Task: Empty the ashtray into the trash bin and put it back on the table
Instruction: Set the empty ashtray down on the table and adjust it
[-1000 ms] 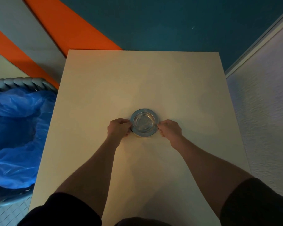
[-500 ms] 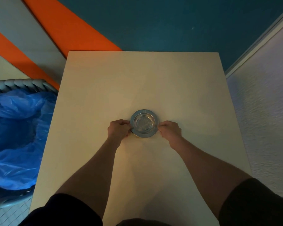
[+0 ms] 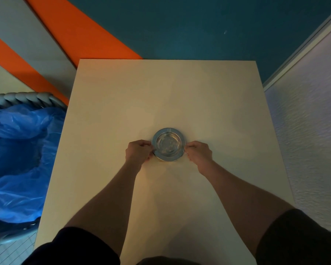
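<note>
Two hands on it now. Left hand (image 3: pixel 138 151) curled in from nine o'clock, fingertips pinching the rim of the ashtray (image 3: pixel 168 144); right hand (image 3: pixel 198 153) doing the same from three o'clock, fingers bent tight to the opposite edge. A matched grip on both sides, probably to keep the shallow dish level so nothing spills over the lip on the way across. Hard to say whether it rests flat or hangs a hair above the surface. Sits right about the middle of the pale table (image 3: pixel 208 96), just ahead of the body. Bowl looks shiny and mostly bare, though too dim and small to rule out ash inside.

Over at nine o'clock, well apart from the dish and just off the table's left edge, the trash bin (image 3: pixel 23 97) with its blue liner (image 3: pixel 15 159) gaping wide, handy for a short carry and a tip. Whether emptying is done or pending: cannot tell.

No brand, label or lettering readable anywhere, not on the metal rim nor the liner.
</note>
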The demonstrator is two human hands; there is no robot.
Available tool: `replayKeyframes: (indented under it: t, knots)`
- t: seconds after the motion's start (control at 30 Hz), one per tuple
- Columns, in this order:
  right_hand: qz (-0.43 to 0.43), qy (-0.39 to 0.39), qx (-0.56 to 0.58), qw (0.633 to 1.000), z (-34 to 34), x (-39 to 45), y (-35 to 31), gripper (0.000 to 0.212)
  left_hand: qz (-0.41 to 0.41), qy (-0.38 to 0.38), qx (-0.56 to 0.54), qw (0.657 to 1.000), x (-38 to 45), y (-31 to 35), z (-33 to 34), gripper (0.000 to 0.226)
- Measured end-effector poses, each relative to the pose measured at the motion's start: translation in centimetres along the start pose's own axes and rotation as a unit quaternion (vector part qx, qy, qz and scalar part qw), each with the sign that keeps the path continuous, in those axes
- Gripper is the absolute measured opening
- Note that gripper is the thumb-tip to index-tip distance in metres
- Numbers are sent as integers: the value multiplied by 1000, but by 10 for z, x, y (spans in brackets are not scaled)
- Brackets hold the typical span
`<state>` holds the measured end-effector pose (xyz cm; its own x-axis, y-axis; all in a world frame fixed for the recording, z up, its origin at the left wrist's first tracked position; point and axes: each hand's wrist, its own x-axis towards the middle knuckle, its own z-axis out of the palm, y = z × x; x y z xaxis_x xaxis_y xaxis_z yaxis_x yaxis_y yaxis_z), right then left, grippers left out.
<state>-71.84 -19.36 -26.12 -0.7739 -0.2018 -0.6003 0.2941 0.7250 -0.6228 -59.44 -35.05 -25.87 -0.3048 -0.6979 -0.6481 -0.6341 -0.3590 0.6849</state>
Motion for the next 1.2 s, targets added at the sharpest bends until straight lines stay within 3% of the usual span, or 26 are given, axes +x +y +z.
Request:
replayKeyframes:
  t: [0.4,1.03,1.13,1.2]
  knots:
    - [-2,-9,21,1000,1,1,-1,8,-5,12,1,1000,-1,1,1,4]
    - [4,-19,-39,999,1,1,-7,20,-11,25,3,1000,0,2,2,6]
    - [5,-30,-32,999,-1,2,-11,23,-9,27,-7,1000,-2,4,0,16]
    - [5,-30,-14,999,-1,3,-9,20,31,41,59,997,-3,1,0,19]
